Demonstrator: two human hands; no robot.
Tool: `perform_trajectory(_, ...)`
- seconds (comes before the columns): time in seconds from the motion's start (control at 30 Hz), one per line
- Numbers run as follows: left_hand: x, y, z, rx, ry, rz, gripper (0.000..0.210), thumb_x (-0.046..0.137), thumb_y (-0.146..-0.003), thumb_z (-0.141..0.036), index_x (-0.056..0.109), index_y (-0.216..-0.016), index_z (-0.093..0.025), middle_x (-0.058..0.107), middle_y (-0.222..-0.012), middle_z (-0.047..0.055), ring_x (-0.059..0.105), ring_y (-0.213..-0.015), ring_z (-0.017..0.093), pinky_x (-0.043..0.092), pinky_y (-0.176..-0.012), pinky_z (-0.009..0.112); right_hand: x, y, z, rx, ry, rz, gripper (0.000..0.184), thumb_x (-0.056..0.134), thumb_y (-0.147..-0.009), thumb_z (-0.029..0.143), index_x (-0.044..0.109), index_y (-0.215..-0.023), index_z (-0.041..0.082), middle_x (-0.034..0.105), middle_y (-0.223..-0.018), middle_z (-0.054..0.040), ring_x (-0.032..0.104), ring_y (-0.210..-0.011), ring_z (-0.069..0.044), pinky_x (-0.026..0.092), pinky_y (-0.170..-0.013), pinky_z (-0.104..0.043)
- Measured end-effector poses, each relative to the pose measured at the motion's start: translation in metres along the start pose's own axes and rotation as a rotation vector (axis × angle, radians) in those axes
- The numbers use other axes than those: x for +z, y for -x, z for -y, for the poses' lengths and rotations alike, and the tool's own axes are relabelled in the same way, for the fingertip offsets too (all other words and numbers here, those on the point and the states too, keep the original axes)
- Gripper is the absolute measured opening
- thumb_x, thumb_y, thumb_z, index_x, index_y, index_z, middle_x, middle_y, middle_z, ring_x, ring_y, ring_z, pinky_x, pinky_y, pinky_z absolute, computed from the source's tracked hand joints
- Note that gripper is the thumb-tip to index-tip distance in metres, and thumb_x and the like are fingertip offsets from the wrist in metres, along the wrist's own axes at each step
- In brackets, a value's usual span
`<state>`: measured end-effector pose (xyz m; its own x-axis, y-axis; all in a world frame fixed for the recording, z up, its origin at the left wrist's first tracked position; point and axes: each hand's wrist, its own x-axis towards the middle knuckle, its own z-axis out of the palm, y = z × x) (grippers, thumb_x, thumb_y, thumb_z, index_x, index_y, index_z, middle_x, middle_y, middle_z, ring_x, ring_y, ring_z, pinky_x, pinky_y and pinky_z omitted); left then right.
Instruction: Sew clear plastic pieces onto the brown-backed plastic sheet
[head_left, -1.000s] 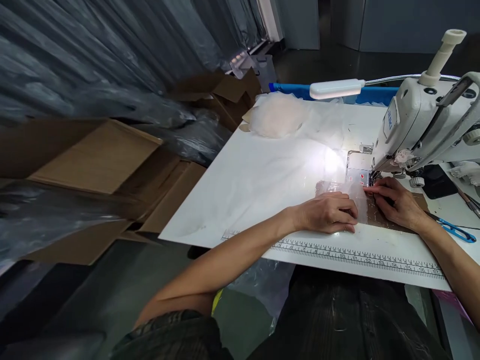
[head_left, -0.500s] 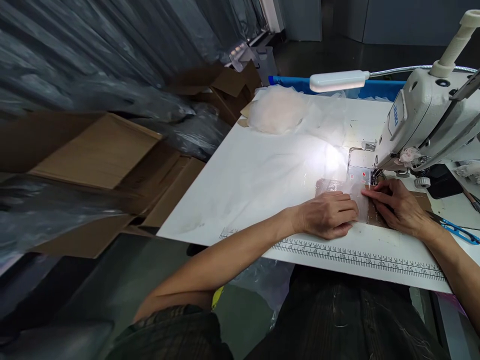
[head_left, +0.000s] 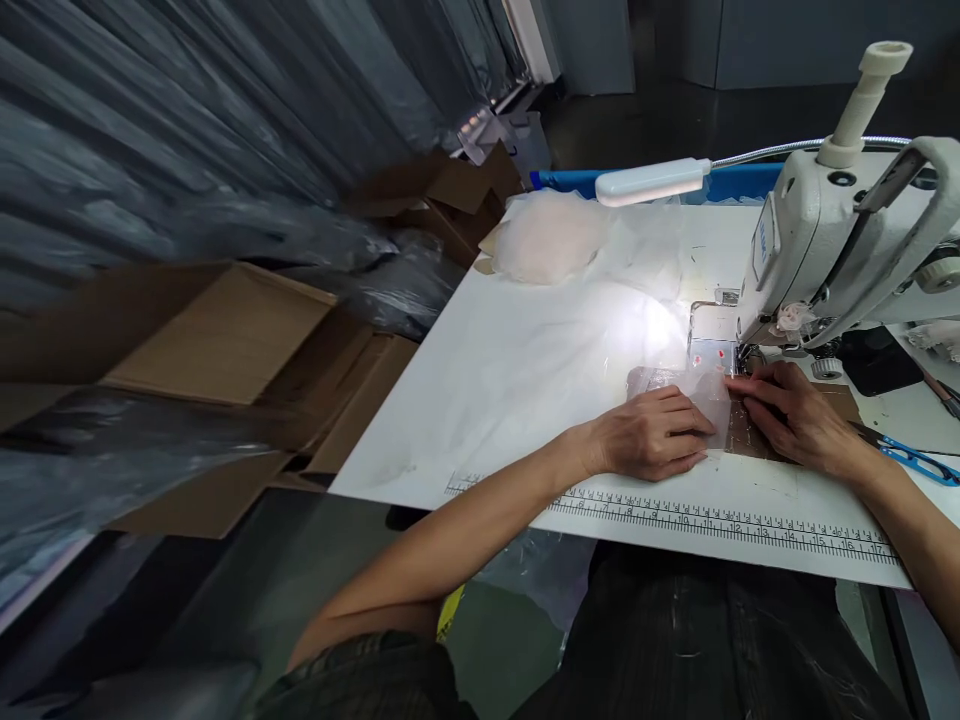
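- Landmark: the white sewing machine (head_left: 795, 230), standing on the counter (head_left: 420, 440).
- Workpiece: a translucent sheet (head_left: 715, 402), lying in front of the sewing machine and slightly left of its presser foot (head_left: 742, 358); a brown sheet (head_left: 750, 437) extends beside it, in front of the sewing machine.
- Left hand (head_left: 654, 433): palm down on the translucent sheet, fingers bent; whether they pinch it or merely press it is not discernible.
- Right hand (head_left: 799, 415): over the brown sheet, closest to the presser foot, index finger extended to the translucent sheet's edge; a grip cannot be made out.
- Progress, completed: the translucent sheet is spread and positioned near the sewing machine's foot, with both hands placed about it.
- Progress, outstanding: no finished seam is visible, so the piece is judged to be at the positioning stage, its sewing remaining.
- Pale fabric pile (head_left: 551, 237): beyond and left of the sewing machine; whether finished or waiting is unclear.
- Blue-handled snips (head_left: 919, 460): in front of the sewing machine, toward the right, untouched.
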<state>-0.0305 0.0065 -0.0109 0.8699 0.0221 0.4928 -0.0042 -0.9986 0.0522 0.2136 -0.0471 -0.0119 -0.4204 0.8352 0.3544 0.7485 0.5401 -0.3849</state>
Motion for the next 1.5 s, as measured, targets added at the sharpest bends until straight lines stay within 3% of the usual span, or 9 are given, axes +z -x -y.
perform_trajectory(0.13,0.000,0.001,0.002,0.006,-0.006,-0.042,0.022,0.054,-0.094,-0.021,0.070,-0.081,-0.016,0.076,-0.095,0.005,0.067,-0.080,0.014,0.052,-0.073,0.029,-0.005,0.002,-0.001,-0.028,-0.037,0.001,0.035,0.041,-0.098,0.025,0.070,-0.118,0.022,0.063,-0.103,-0.0123,0.063,-0.094,-0.022,0.057,-0.081,-0.039)
perform_trajectory(0.37,0.000,0.002,0.003,-0.056,0.008,0.056,0.023,0.052,-0.094,-0.022,0.072,-0.083,-0.019,0.076,-0.098,0.006,0.068,-0.081,0.014,0.052,-0.072,0.031,-0.001,0.006,-0.004,-0.040,0.016,0.025,0.035,0.043,-0.097,0.028,0.072,-0.114,0.023,0.063,-0.104,-0.0128,0.062,-0.097,-0.024,0.056,-0.083,-0.042)
perform_trajectory(0.53,-0.001,0.001,0.001,0.002,0.014,0.025,0.022,0.052,-0.095,-0.023,0.072,-0.084,-0.017,0.077,-0.099,0.005,0.068,-0.082,0.014,0.052,-0.074,0.031,0.002,0.006,-0.004,-0.068,0.045,0.000,0.035,0.041,-0.097,0.025,0.071,-0.115,0.021,0.062,-0.104,-0.0138,0.061,-0.096,-0.024,0.056,-0.084,-0.042)
perform_trajectory(0.7,0.000,-0.002,-0.005,0.026,0.002,0.086,0.022,0.052,-0.095,-0.021,0.072,-0.087,-0.019,0.076,-0.103,0.006,0.069,-0.086,0.016,0.054,-0.077,0.034,0.005,0.005,-0.001,-0.008,0.077,0.032,0.036,0.042,-0.095,0.022,0.069,-0.118,0.026,0.063,-0.106,-0.0121,0.060,-0.097,-0.025,0.055,-0.086,-0.046)
perform_trajectory(1.03,0.004,0.000,-0.004,0.014,-0.037,-0.079,0.018,0.054,-0.095,-0.020,0.071,-0.088,-0.015,0.076,-0.099,0.006,0.068,-0.080,0.014,0.054,-0.073,0.030,-0.016,0.008,0.010,0.103,-0.073,0.032,0.037,0.041,-0.095,0.021,0.069,-0.120,0.025,0.065,-0.107,-0.0099,0.066,-0.095,-0.020,0.059,-0.084,-0.037)
perform_trajectory(1.33,0.004,-0.001,-0.006,0.006,-0.083,-0.022,0.020,0.053,-0.096,-0.021,0.070,-0.085,-0.017,0.076,-0.100,0.004,0.068,-0.083,0.013,0.050,-0.075,0.029,-0.002,0.009,0.004,0.002,0.053,0.049,0.038,0.042,-0.096,0.022,0.067,-0.123,0.025,0.060,-0.104,-0.0118,0.063,-0.090,-0.022,0.058,-0.073,-0.037)
perform_trajectory(1.5,0.004,-0.001,-0.006,0.016,-0.087,-0.065,0.021,0.055,-0.095,-0.020,0.070,-0.082,-0.016,0.077,-0.098,0.004,0.068,-0.080,0.014,0.051,-0.073,0.029,-0.006,0.009,0.009,-0.008,0.052,0.038,0.039,0.040,-0.097,0.020,0.067,-0.125,0.023,0.058,-0.100,-0.0112,0.062,-0.087,-0.020,0.056,-0.075,-0.033)
